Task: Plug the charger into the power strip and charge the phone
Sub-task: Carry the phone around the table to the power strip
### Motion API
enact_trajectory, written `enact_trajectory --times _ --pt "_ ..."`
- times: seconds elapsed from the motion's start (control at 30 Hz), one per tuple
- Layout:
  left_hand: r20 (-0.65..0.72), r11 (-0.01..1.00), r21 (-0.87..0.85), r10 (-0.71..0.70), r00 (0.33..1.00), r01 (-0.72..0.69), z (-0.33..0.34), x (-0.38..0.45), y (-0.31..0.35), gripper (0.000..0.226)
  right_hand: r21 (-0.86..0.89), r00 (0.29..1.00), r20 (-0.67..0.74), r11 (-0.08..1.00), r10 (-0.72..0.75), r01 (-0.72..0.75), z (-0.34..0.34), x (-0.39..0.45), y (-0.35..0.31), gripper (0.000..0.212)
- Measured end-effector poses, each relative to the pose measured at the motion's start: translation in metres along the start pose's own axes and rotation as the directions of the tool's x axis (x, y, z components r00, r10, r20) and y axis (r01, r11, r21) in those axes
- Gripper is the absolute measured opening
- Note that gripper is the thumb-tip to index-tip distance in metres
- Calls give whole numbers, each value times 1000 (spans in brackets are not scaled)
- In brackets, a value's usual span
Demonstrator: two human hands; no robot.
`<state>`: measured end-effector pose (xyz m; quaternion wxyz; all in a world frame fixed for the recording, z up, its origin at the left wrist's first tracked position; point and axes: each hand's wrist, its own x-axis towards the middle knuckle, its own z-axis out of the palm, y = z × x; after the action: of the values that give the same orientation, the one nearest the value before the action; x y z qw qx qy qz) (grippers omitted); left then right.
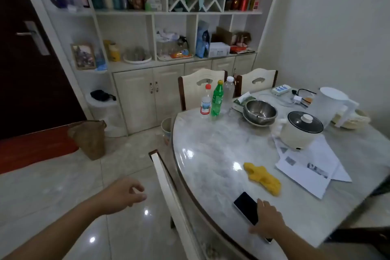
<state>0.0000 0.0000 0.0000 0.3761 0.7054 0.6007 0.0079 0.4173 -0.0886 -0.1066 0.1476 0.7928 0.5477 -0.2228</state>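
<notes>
Marble surface (211, 150) stands before white shelving (147, 12). Right hand (269, 220) rests on the phone (245, 207), fingers spread. Left hand (124, 194) hangs loosely curled, empty.

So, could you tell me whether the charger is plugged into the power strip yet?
Not yet: the white charger lies loose on the table, beside the power strip, not in a socket.

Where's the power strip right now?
The power strip lies at the table's far right edge, in front of the right-hand chair, beside the white charger.
</notes>
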Motion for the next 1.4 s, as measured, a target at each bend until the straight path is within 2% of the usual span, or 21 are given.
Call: enact_trajectory --times 0.13,0.23,0.37,0.53,0.63,0.8,1.0,1.2,1.4 --pt "42 1000 15 5 999 -6 -27 36 -23 35 -84 998 -12 995 58 -59 7 17 -10 69" --pt "70 1000 23 8 998 -9 -49 62 -47 33 -8 993 8 993 117 -117 7 28 -19 54" --pt "110 1000 25 11 994 -14 -82 87 -78 32 92 978 -23 975 207 -204 2 37 -36 61" --pt "112 999 31 20 994 -24 -115 111 -100 28 176 942 -85 935 325 -307 -8 43 -78 56" --pt "142 999 34 37 989 -42 -130 127 -104 29 213 953 -118 945 278 -249 -26 55 -110 50" --pt "155 992 61 102 983 -112 -160 163 -105 30 235 957 -198 958 213 -164 -78 86 -156 74" --pt "171 981 69 166 971 -180 -200 223 -96 29 211 950 -239 966 200 -151 -127 138 -211 72" --pt "134 976 113 171 976 -186 -256 289 -91 35 218 959 -202 964 199 -154 -168 195 -260 68" --pt "63 971 127 197 978 -204 -305 362 -87 35 254 940 -273 958 203 -133 -223 238 -320 67"
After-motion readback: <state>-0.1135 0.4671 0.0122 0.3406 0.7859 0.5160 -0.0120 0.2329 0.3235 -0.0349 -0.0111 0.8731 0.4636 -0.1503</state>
